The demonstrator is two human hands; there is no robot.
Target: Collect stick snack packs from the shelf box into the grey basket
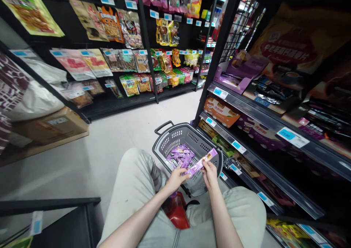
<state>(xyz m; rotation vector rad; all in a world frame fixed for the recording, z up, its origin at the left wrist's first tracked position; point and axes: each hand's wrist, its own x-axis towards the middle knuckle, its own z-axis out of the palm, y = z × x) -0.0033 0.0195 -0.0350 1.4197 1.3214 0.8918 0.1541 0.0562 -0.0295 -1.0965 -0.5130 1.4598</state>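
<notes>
From where I stand, a grey basket (203,185) sits before the person's knees on the pale floor (115,131), beside stocked shelving (252,160). Above the basket, left hand (177,178) and right hand (210,173) pinch one purple sachet (197,165) near opposite ends, fingers closed. Piled sachets (181,153) partly cover one another. A red object (178,213), partly hidden, is unidentifiable.

Head view: faces forward and down over wearer's knees (133,173), gray shopping basket (199,185) close (mid-view), snack rack (117,105) farther off.
</notes>
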